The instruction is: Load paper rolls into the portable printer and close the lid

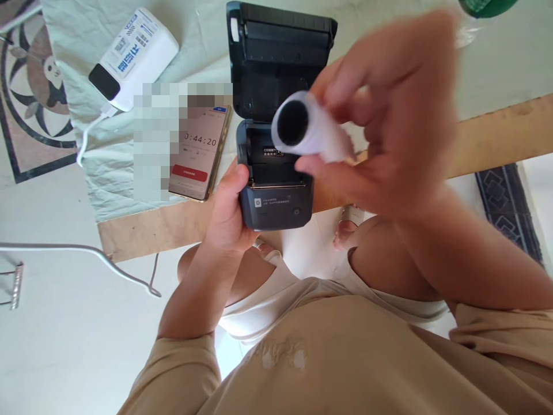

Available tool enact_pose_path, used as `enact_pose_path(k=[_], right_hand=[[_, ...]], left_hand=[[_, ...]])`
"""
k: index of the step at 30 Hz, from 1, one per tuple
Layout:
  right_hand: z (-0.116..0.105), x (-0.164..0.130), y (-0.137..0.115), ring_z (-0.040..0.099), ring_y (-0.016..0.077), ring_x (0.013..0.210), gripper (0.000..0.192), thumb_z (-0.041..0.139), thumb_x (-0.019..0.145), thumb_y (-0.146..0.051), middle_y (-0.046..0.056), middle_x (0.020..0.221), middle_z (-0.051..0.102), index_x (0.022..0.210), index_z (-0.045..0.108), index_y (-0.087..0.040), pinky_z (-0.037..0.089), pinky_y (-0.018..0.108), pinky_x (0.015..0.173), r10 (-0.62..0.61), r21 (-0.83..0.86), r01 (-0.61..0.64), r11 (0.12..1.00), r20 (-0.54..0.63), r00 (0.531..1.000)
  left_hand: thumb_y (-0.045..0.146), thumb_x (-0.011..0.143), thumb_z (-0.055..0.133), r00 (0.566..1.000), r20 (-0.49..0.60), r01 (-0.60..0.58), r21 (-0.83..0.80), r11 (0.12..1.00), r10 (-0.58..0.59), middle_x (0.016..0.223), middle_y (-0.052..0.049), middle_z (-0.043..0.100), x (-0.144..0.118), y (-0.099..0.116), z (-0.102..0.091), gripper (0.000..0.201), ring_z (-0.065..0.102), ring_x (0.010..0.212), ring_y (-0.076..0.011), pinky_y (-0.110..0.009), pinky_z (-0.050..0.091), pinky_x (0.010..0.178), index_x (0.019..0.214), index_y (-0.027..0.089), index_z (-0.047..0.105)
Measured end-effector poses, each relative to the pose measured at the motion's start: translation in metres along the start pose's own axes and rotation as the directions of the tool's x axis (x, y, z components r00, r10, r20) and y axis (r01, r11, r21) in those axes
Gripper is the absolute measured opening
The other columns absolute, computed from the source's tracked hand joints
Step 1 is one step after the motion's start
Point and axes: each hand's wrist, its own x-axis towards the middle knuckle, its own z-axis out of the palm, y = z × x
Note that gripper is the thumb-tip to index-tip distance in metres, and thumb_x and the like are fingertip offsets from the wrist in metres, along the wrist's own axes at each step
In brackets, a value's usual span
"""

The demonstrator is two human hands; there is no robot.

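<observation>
Nearest the lens: our beige shirt front (328, 357), then both knees and, between them, bare pale floor.

Right hand (389, 121), blurred, held above the table edge. Its fingers are curled around one white paper roll (309, 129); the thumb presses the roll from below, the dark hollow core faces us. The roll hangs just over the open bay of the printer, not yet seated in it.

Left hand (228, 210) grips the lower left corner of one dark label printer (276, 178); thumb closed on its side wall, the other fingers hidden underneath. The printer body overhangs the near wooden table edge (147, 230). Its lid (280, 52) stands open, tilted away from us.

Left of the printer, almost touching it: one phone (201, 153), screen up, reading 0:44:20, lying on a pale cloth (95, 121) whose near hem stops short of the table edge. Farther left: one white power bank (133, 57) with one white cable (88, 132) trailing off it.

Open room: bare table strip to the right of the printer; floor at lower left crossed by a thin metal rod (86, 253).
</observation>
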Motion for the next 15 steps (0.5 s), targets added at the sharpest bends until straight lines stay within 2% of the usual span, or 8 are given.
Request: enact_pose_path(k=[2, 3, 6, 9, 13, 15], right_hand=[[0.013, 0.001, -0.005, 0.065, 0.0231, 0.106, 0.01, 0.066, 0.082, -0.022, 0.001, 0.107, 0.068, 0.091, 0.061, -0.022, 0.053, 0.041, 0.09, -0.075, -0.207, 0.078, 0.975, 0.022, 0.997], [0.018, 0.003, -0.007, 0.066, 0.0205, 0.1, 0.007, 0.058, 0.085, -0.015, 0.001, 0.105, 0.069, 0.086, 0.058, -0.022, 0.053, 0.038, 0.083, -0.101, -0.309, 0.11, 0.945, 0.046, 0.994], [0.025, 0.009, -0.009, 0.066, 0.0156, 0.085, 0.018, 0.045, 0.089, -0.009, -0.001, 0.099, 0.07, 0.084, 0.056, -0.023, 0.048, 0.033, 0.07, -0.127, -0.525, 0.179, 0.832, 0.133, 0.983], [0.024, 0.011, -0.009, 0.065, 0.0151, 0.083, 0.018, 0.046, 0.094, -0.017, -0.001, 0.099, 0.072, 0.084, 0.06, -0.023, 0.048, 0.033, 0.071, -0.21, -0.546, 0.276, 0.791, 0.182, 0.961], [0.026, 0.005, -0.014, 0.059, 0.0154, 0.079, 0.021, 0.05, 0.095, -0.02, 0.001, 0.087, 0.069, 0.079, 0.064, -0.023, 0.044, 0.033, 0.07, -0.414, -0.604, 0.386, 0.698, 0.1, 0.905], [0.03, 0.0, -0.018, 0.054, 0.0145, 0.073, 0.019, 0.053, 0.093, -0.02, -0.001, 0.079, 0.066, 0.077, 0.064, -0.023, 0.039, 0.033, 0.066, -0.463, -0.614, 0.432, 0.66, 0.12, 0.878]], left_hand=[[0.048, 0.094, 0.058, 0.999, -0.013, -0.032, 0.002, 0.999, 0.032, 0.103, -0.003, 0.075, -0.001, -0.001, -0.003, 0.029, 0.065, 0.123, -0.0244, -0.031, 0.059, 0.096, 0.091, 0.021, 0.071], [0.047, 0.094, 0.058, 0.999, -0.022, -0.04, 0.002, 0.999, 0.04, 0.102, -0.003, 0.075, -0.001, -0.001, -0.004, 0.029, 0.066, 0.12, -0.0233, -0.03, 0.059, 0.096, 0.091, 0.021, 0.071], [0.047, 0.095, 0.059, 0.999, -0.032, -0.016, -0.012, 1.0, 0.016, 0.1, -0.002, 0.075, -0.003, 0.0, -0.004, 0.029, 0.068, 0.116, -0.0217, -0.03, 0.059, 0.097, 0.09, 0.021, 0.07], [0.048, 0.095, 0.058, 0.999, -0.041, 0.001, -0.039, 0.999, -0.002, 0.099, -0.001, 0.075, -0.003, 0.003, -0.002, 0.031, 0.069, 0.112, -0.0208, -0.029, 0.059, 0.097, 0.089, 0.02, 0.07], [0.045, 0.095, 0.057, 0.997, -0.068, -0.04, -0.069, 0.997, 0.035, 0.095, -0.001, 0.074, -0.004, 0.005, 0.002, 0.029, 0.068, 0.113, -0.0205, -0.029, 0.058, 0.096, 0.084, 0.02, 0.068], [0.045, 0.093, 0.057, 0.996, -0.056, -0.071, -0.095, 0.993, 0.066, 0.093, -0.001, 0.073, -0.005, 0.007, 0.003, 0.028, 0.067, 0.115, -0.0201, -0.027, 0.057, 0.096, 0.084, 0.021, 0.067]])
